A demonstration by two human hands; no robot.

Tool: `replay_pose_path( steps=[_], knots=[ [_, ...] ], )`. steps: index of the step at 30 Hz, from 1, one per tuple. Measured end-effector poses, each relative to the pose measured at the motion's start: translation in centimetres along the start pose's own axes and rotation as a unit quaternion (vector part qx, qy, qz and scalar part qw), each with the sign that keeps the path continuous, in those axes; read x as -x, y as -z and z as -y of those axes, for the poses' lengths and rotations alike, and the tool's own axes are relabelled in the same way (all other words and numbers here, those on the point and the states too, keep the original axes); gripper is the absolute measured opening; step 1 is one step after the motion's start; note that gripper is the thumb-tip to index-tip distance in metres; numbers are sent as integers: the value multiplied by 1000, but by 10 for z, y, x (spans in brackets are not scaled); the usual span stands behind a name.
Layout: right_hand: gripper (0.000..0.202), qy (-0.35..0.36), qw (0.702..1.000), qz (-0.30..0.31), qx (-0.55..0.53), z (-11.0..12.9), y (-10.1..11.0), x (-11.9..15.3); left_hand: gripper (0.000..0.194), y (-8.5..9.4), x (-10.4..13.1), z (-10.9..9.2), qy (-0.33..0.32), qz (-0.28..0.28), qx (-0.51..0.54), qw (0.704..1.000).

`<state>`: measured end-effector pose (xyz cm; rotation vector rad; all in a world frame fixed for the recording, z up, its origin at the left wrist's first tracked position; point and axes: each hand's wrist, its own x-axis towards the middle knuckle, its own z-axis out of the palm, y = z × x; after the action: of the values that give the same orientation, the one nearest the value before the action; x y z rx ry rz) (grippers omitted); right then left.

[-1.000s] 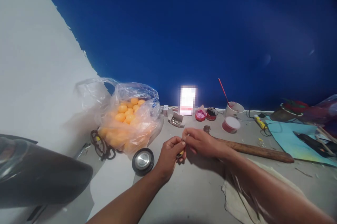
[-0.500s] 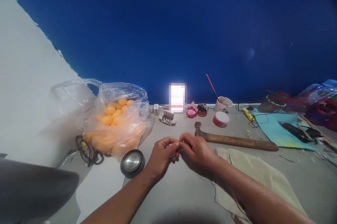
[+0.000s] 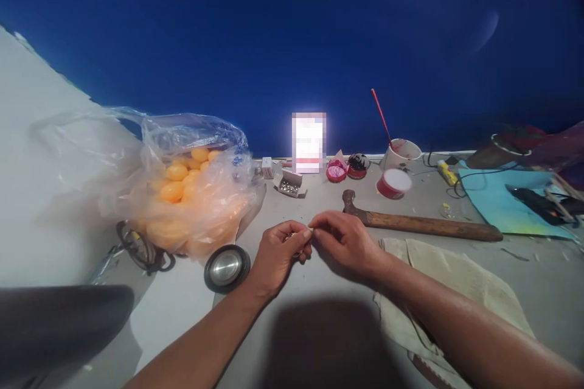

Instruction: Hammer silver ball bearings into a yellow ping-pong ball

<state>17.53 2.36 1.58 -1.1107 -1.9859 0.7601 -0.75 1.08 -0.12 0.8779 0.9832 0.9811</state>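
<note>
Both hands meet above the grey tabletop [image 3: 296,322], fingertips touching. Closed, my left hand [image 3: 280,255] has its thumb pressed to its fingers around something small and metallic, mostly hidden. My right hand [image 3: 344,243] is pinched at the left thumb tip; what it grips is too small to make out. A round black-rimmed metal dish [image 3: 227,268] lies beside my left wrist. Beyond the hands is an opened small box [image 3: 291,183] of shiny metal bits. The hammer [image 3: 429,226] lies just past my right hand, and a beige cloth [image 3: 460,273] is under my right forearm.
A clear plastic bag [image 3: 196,206] of orange balls stands at left, with a coiled cable [image 3: 139,249] near it. At the back are a glowing blurred screen [image 3: 309,142], pink and black lumps, a white cup [image 3: 401,154] with a red stick, and a red-white tub [image 3: 394,184]. A blue sheet [image 3: 493,200] is at right.
The camera view has tilted down and come slightly closer, so the objects sit higher in the picture. The hands remain together, with the right fingers only slightly shifted.
</note>
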Motion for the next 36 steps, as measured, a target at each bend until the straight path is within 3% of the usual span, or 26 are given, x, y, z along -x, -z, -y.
replay_pose_path(
  steps=[10,16,20,25,28,32,36],
  knots=[
    [8,44,999,15,-8,2,3,-1,35,-2,1,-4,18,20,29,999],
    [10,46,998,-25,-28,-1,-1,-1,40,-1,1,-1,3,36,6,999],
    [12,35,997,-45,-54,-1,-2,0,47,-4,2,-3,9,6,66,998],
    [12,22,996,-73,-55,-3,-2,-1,29,-6,2,-4,-5,14,134,991],
    [10,-16,996,-69,-56,-2,0,-3,40,-6,5,0,-11,12,79,997],
    [11,-70,994,-52,-63,0,3,-5,39,-8,8,2,-53,-3,-21,998],
    [10,-57,996,-47,-47,-3,3,-5,34,-8,8,-2,-97,-31,-92,990]
  ],
)
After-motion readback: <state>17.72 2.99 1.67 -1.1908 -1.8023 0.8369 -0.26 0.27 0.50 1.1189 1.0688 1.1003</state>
